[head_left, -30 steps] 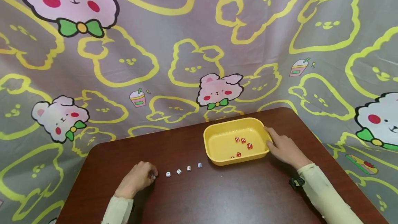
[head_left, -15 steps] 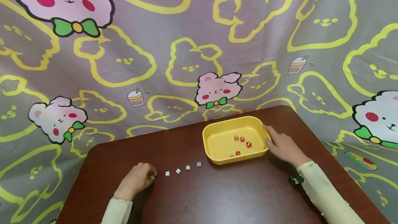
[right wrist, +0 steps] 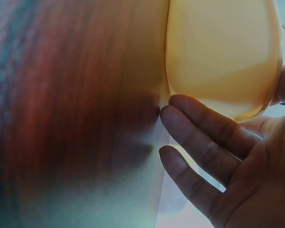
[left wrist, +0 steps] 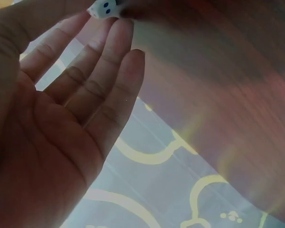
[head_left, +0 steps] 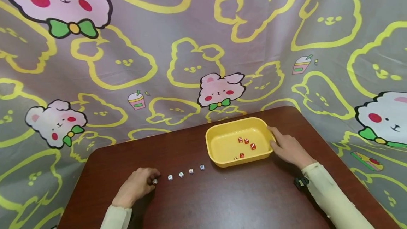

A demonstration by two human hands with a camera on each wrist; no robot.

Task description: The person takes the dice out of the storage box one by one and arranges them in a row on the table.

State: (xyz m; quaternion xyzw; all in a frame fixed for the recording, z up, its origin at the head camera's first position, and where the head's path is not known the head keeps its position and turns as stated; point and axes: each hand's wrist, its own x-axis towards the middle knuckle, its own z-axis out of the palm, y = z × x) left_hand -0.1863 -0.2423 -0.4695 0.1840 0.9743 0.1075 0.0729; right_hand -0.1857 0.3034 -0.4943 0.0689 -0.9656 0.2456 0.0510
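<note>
A short row of white dice lies on the dark wooden table. At the row's left end my left hand reaches down, thumb and forefinger parted on either side of a white die. In the left wrist view that die shows two blue pips beside the thumb, with the other fingers fairly straight. To the right, my right hand holds the right end of a yellow tray. Several red dice lie in the tray. The right wrist view shows fingers against the tray's end.
The dark table has rounded far corners. Behind it and along the right side hangs a patterned cloth with cartoon bears. A dark band sits under the right wrist.
My left thumb and forefinger have spread apart, leaving more of the leftmost white die visible. The die keeps its place in the row. The right hand stays on the tray; the head view shifts slightly.
</note>
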